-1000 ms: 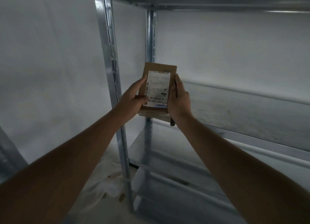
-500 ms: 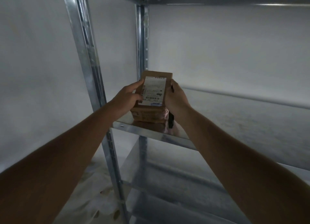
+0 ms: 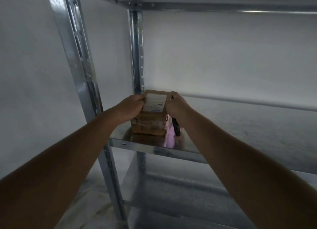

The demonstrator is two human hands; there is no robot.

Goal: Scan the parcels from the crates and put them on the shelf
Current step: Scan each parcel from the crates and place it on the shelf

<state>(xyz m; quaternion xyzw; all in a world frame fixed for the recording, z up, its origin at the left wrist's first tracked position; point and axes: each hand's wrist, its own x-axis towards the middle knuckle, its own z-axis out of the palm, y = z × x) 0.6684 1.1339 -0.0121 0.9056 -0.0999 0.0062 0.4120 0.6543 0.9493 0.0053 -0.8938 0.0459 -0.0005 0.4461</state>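
Two bare arms reached forward into a galvanised metal shelf unit (image 3: 151, 150), the largest thing in view, whose slotted front upright (image 3: 80, 78) rose on the left and whose next level crossed overhead. The shelf board itself ran off to the right with nothing else visible on it, so the far left corner, hard by the rear upright (image 3: 137, 54), was likely chosen to start a tidy row from one end.

On that corner stood the parcel (image 3: 151, 124), a brown cardboard box, its base on or just touching the board and set a little way behind the front edge. It was kept with its white shipping label (image 3: 155, 102) on top, facing the person, probably so the code stays readable after shelving.

The left hand (image 3: 130, 107) gripped the box's left side, fingers (image 3: 139, 98) curled narrow over the top edge by the label. The right hand (image 3: 176, 105) pressed the opposite side, so the box was squeezed between both palms and could be lowered level rather than dropped. That right hand also carried a slim dark device (image 3: 176, 128), hanging below the palm; I judged it to be the scanner, kept in hand for the next parcel. A pinkish glow (image 3: 169, 139) lay on the board beside it, perhaps its light.

Release appeared to be the step left. No crates were in view.
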